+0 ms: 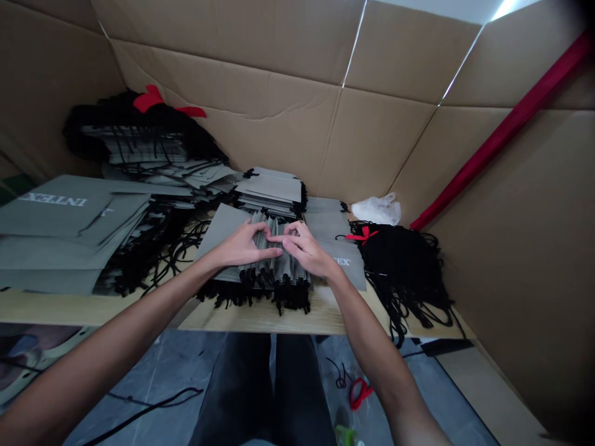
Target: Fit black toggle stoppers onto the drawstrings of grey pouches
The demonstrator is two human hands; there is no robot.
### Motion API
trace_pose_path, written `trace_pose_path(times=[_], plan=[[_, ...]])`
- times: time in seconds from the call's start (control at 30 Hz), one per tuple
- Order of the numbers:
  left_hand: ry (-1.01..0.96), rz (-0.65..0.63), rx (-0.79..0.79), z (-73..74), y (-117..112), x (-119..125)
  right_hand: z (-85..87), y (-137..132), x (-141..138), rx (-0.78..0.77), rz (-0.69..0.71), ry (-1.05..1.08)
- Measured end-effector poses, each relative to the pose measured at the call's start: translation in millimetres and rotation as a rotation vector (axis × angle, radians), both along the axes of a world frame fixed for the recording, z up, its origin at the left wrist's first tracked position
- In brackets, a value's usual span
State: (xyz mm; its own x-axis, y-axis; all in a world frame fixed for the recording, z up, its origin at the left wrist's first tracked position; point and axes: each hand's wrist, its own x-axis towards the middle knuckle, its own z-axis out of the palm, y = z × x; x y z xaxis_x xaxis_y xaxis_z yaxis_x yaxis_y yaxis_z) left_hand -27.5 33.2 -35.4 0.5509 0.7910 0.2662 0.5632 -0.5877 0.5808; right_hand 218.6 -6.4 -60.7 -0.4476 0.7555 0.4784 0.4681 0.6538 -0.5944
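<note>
A fanned stack of grey paper bags [274, 263] with black cord handles lies at the front edge of the wooden table [260, 317]. My left hand [242, 246] rests on top of the stack, fingers stretched flat over the bag edges. My right hand [307, 248] sits beside it, fingertips curled and pinching at the upper edge of one bag. The two hands touch at the fingertips over the middle of the stack.
A bundle of black cords [404, 266] tied with a red ribbon lies at the right, a white plastic bag [377, 209] behind it. More grey bag stacks [272, 189] and large flat bags [69, 229] fill the left. Cardboard walls [279, 93] surround the table.
</note>
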Motion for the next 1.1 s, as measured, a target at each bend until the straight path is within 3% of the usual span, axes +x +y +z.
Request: trace_pose_path(times=[0.1,0.3,0.53,0.9,1.1], plan=[[-0.009,0.001,0.012,-1.2,2,-2,2.9,0,1,-0.001,0.001,0.025],[-0.025,-0.062,0.027,1.6,0,-5,2.3,5,7,0.014,-0.162,0.167],[0.024,-0.057,0.005,1.4,0,-4,-0.6,7,10,-0.003,-0.164,0.178],[0.018,0.021,-0.022,5.0,-8,2,1.4,4,4,0.003,-0.023,0.057],[-0.014,0.004,-0.02,0.7,-1,-2,8.8,-2,5,-0.025,0.046,0.037]])
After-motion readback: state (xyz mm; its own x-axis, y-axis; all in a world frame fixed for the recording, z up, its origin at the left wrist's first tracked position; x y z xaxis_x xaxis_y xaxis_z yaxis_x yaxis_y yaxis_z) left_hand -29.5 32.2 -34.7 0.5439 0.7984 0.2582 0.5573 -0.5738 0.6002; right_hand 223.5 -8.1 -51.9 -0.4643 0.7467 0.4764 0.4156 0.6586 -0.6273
